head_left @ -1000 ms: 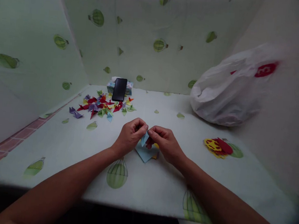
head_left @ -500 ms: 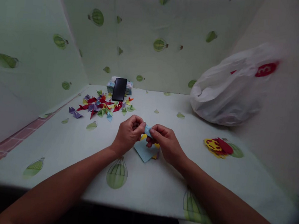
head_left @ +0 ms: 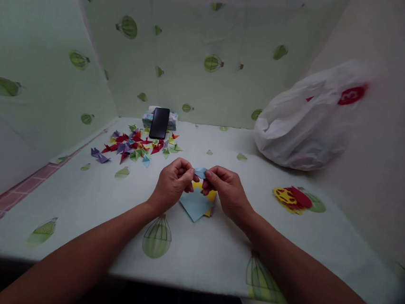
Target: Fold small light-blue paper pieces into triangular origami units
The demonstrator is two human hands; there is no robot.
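A small piece of folded light blue paper [head_left: 200,172] is stretched between my two hands, above the table. My left hand [head_left: 175,180] pinches its left end between thumb and fingers. Its right end is gripped the same way by my right hand [head_left: 223,185]. Directly below lie square sheets of origami paper [head_left: 195,206], light blue on top with yellow and a purple edge showing under it. Beyond my left hand spreads a heap of small folded paper cranes [head_left: 131,146] in red, purple, green, yellow and blue.
A black phone [head_left: 159,123] leans against a tissue box [head_left: 173,120] at the back. On the right stands a bulging white plastic bag [head_left: 298,123]. Nearer, red and yellow cut-out shapes [head_left: 293,199] lie on the balloon-patterned tablecloth [head_left: 89,213].
The blue folded paper has turned from a slant to nearly level, and my hands have drawn slightly apart. The whole view has shifted a little.
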